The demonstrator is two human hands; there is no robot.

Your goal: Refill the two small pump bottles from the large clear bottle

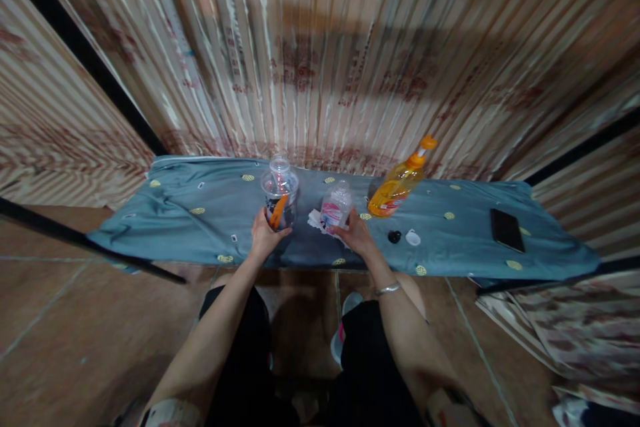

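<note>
While left hand (264, 235) grips cup (280, 197), right hand (356, 232) holds bottle (335, 207)

A clear plastic cup with a domed lid (279, 190) stands upright on the blue-grey cloth of the counter (200, 227), near its front edge and left of centre. Its lower half carries a dark printed band, and something orange leans slantwise against its near side. The left hand (265, 235) grips it from the near side, thumb wrapped round to the right. Just to its right stands a smaller clear bottle (336, 207) with a pink label, upright and lidless as far as can be told. The right hand (356, 233) clasps its base from the near right. Cup and bottle stand close together without touching.
</note>
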